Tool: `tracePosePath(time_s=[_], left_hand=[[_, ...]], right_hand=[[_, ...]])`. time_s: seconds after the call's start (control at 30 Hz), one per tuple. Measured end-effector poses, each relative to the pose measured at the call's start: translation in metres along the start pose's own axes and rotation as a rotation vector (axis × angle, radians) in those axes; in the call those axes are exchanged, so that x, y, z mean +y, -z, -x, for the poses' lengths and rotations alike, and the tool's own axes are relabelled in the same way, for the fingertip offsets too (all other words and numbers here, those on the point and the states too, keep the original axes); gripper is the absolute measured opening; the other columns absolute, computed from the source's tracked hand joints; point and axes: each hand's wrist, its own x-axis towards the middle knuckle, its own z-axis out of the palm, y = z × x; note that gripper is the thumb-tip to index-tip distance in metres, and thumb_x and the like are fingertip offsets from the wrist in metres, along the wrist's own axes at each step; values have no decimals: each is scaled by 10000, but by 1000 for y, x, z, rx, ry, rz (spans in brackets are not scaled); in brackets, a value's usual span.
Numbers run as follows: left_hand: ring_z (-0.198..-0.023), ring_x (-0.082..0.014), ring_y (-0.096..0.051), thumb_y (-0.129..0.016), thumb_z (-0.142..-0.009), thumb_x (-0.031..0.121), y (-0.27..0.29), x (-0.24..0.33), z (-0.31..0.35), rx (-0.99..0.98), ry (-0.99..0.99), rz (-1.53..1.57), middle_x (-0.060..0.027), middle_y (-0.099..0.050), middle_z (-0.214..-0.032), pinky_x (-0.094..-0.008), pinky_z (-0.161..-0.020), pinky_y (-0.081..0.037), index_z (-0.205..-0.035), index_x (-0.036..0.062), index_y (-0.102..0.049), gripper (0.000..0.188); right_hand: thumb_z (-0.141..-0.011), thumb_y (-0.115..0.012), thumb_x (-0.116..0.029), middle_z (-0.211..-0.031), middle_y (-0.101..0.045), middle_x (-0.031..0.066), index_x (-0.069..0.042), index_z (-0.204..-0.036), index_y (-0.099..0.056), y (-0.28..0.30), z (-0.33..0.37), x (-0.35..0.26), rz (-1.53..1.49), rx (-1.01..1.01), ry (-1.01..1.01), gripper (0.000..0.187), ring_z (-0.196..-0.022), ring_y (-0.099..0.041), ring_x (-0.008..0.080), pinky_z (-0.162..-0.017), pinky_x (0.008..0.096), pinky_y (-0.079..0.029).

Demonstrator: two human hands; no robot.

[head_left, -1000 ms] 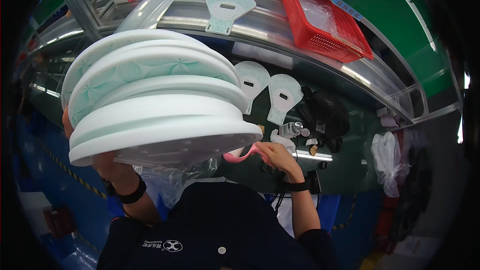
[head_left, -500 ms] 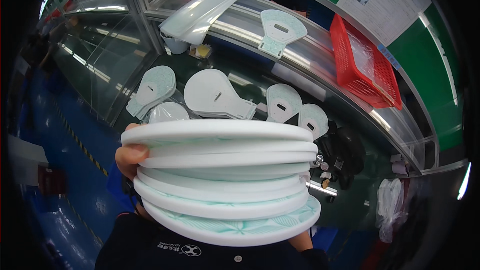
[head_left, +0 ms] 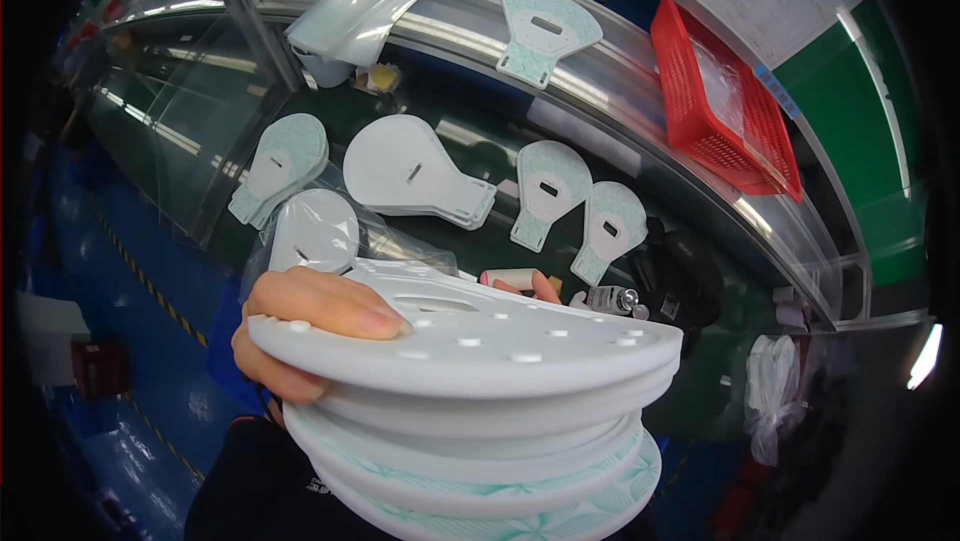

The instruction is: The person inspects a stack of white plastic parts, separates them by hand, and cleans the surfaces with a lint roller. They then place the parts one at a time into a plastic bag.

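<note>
A thick stack of rounded white plastic panels (head_left: 470,431) fills the lower middle, several pieces deep. Green leaf patterns show on some of its lower faces, and small round pegs dot the top face. My left hand (head_left: 325,316) grips the stack's left side, fingers over the top panel and along its edge. Of my right hand (head_left: 543,288) only fingertips show at the stack's far edge; the rest is hidden behind it. Just beyond lie a white panel in a clear bag (head_left: 315,226) and a pile of white paddle-shaped panels (head_left: 390,161).
More patterned panels lie on the dark green table: one pile (head_left: 283,156) left, others (head_left: 550,181) centre-right. Another panel (head_left: 548,26) rests on the rail behind. A red basket (head_left: 725,126) stands far right. A small metal cylinder (head_left: 612,299) and black objects (head_left: 690,281) lie right.
The stack has tilted, so its pegged top face now shows. My left fingers have come over the top panel, and right fingertips have appeared at the far edge. The view has shifted slightly.
</note>
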Motion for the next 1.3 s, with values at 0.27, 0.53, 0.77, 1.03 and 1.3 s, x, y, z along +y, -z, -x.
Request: tracePosePath(time_s=[0.27, 0.53, 0.77, 1.03, 1.3], left_hand=[[-840, -376, -614, -651, -802, 138, -3, 1, -3, -26, -38, -29, -310, -512, -1000, -395, -727, -565, -981, 105, -569, 200], [-872, -350, -599, -685, -779, 168, -10, 4, -7, -40, -40, -94, -271, -502, -1011, -382, -758, -556, -968, 155, -610, 203], [-870, -365, -599, -718, -737, 142, -3, 13, -3, -102, 8, -91, -293, -506, -1044, -374, -752, -552, -947, 118, -608, 238], [-831, -331, -612, -785, -655, 191, -18, 16, -8, -127, 54, -225, -235, -543, -1030, -368, -689, -542, -933, 21, -636, 358], [-746, -259, -600, -732, -725, 248, -50, 18, -9, 63, 12, -472, -158, -580, -899, -301, -617, -527, -830, -33, -602, 328]], right_hand=[[-825, -593, -287, -1281, -423, 230, -22, -1302, -376, 4, 18, -25, -158, -84, -38, 587, -1165, -452, 325, -963, 399, -381], [-855, -562, -296, -1341, -374, 224, -46, -1349, -335, 12, 49, -54, -362, -248, -108, 598, -1220, -414, 318, -1009, 405, -356], [-882, -534, -303, -1394, -331, 218, -68, -1390, -300, 34, 85, -148, -467, -349, 117, 607, -1268, -380, 311, -1050, 410, -333], [-821, -646, -288, -956, -553, 162, 33, -953, -605, -6, 114, -248, 329, -149, 936, 350, -772, -549, 174, -690, 247, -449], [-767, -637, -154, -958, -613, 226, 106, -899, -618, -19, 138, -265, 571, -140, 656, 291, -815, -596, 246, -715, 307, -460]])
